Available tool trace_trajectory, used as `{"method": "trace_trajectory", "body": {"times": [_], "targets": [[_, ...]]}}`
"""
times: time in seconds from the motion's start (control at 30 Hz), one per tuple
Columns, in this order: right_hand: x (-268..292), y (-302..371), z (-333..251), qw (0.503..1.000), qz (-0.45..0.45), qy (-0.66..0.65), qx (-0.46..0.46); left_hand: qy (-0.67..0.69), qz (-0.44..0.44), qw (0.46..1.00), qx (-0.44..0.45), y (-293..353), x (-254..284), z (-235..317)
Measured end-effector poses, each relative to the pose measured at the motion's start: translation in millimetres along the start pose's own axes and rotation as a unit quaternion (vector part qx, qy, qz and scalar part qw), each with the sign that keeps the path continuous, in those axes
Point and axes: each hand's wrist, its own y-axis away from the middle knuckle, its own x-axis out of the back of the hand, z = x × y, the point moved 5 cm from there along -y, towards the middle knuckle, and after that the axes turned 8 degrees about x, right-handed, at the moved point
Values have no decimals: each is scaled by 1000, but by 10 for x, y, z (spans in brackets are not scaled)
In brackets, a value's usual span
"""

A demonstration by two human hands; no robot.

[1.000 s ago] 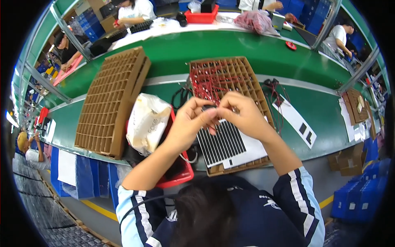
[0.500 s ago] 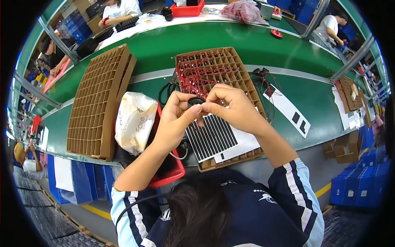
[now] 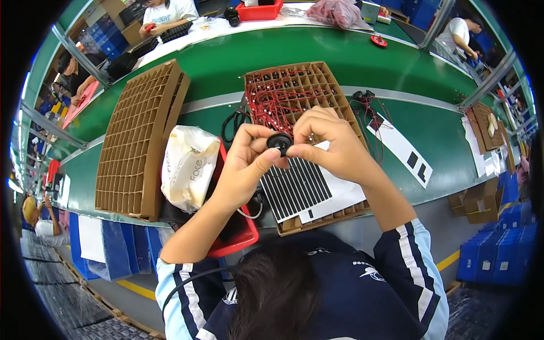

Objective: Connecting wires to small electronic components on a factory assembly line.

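Note:
In front of my chest, a round black part like a small speaker [image 3: 279, 141] is held with its dished face tipped up toward me. My left hand [image 3: 242, 167] is closed on its left side, thumb at the lower rim. My right hand [image 3: 328, 141] pinches the right edge between thumb and curled fingers. Under the hands lies a white sheet with black strips [image 3: 297, 191], on a divided cardboard tray [image 3: 334, 85]. Black parts and tangled red wires [image 3: 266, 102] fill much of that tray's far side.
Another cardboard divider tray [image 3: 133, 141] leans at the left. Beside it, a white plastic bag [image 3: 190, 167] rests in a red bin [image 3: 241, 241]. Right of the wired tray lie a white strip [image 3: 402, 150] and loose black parts with wires [image 3: 364, 99]. Co-workers sit across the green bench [image 3: 272, 48].
The round part has tilted, so more of its dished face shows. My right fingers have shifted along its right edge. The whole view has slid slightly.

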Motion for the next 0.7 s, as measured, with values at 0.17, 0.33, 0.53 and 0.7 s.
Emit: {"method": "trace_trajectory", "body": {"times": [0.17,0.33,0.53,0.7], "targets": [[3,40,-12,995,-5,-96,33,42,-56,997,10,35,-86,16],[3,32,-20,993,12,-97,61,140,-69,986,60,52,-108,-35],[-15,83,40,982,34,-185,-18,99,-41,994,-2,35,-96,49],[-43,109,30,973,86,-213,-13,99,-7,995,-9,36,-83,37]]}}
